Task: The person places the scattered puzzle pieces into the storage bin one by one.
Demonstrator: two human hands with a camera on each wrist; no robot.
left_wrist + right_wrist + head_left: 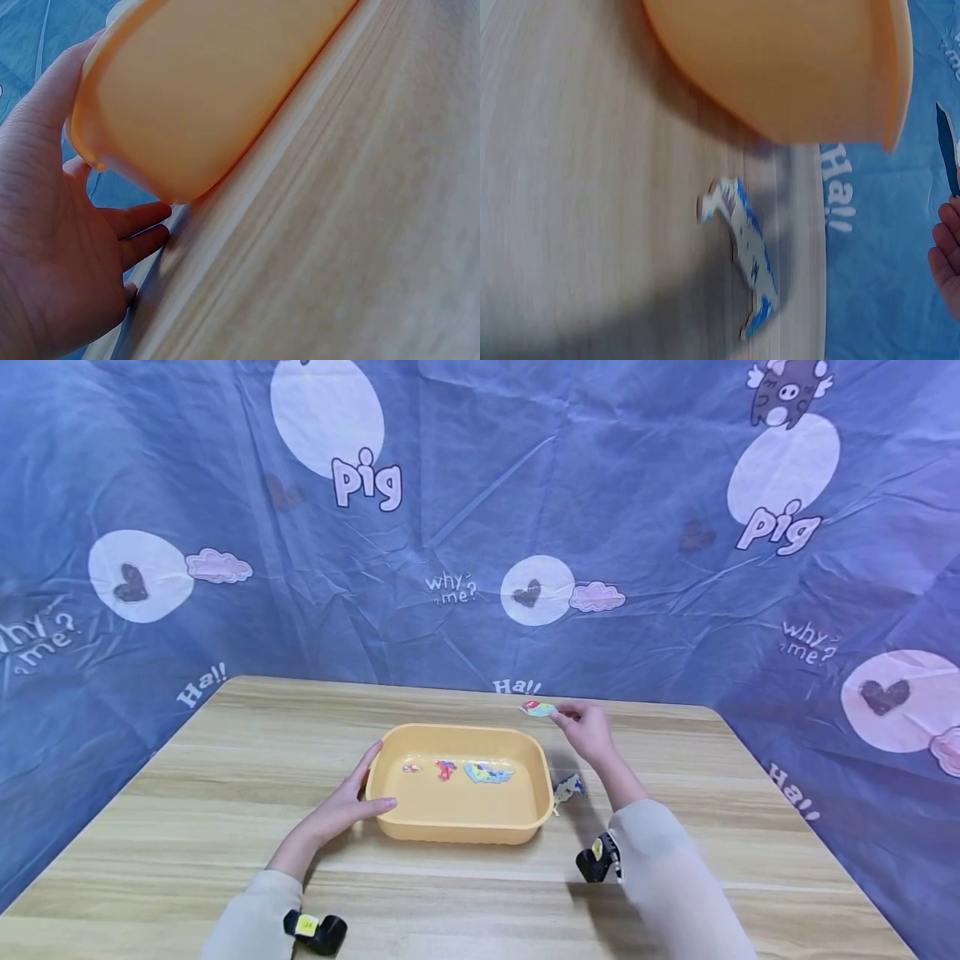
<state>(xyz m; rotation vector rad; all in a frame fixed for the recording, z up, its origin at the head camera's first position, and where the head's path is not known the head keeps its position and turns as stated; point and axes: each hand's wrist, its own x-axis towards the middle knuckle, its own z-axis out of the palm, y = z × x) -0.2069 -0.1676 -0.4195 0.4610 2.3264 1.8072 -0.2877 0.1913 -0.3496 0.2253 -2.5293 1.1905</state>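
Note:
A yellow plastic tray (465, 810) stands on the table. My left hand (341, 810) grips its left end, thumb over the rim and the other fingers along the outside. In the left wrist view, two fingertips of the left hand (52, 255) reach toward the tray's lower edge. My right hand (591, 737) pinches a flat, colourful puzzle piece (538, 709) by one end, raised beyond the tray's far right corner. The right wrist view catches this piece edge-on, its dark side (946, 142) showing. Inside the tray lie a large blue-yellow piece (487, 773), a red piece (446, 769) and a tiny one (412, 768).
Beside the tray's right end, a white and blue irregular puzzle piece (567, 789) lies on the wooden table (225, 827). A blue printed cloth (465, 527) hangs behind the table and along its sides. Black cameras (318, 932) are strapped at both wrists.

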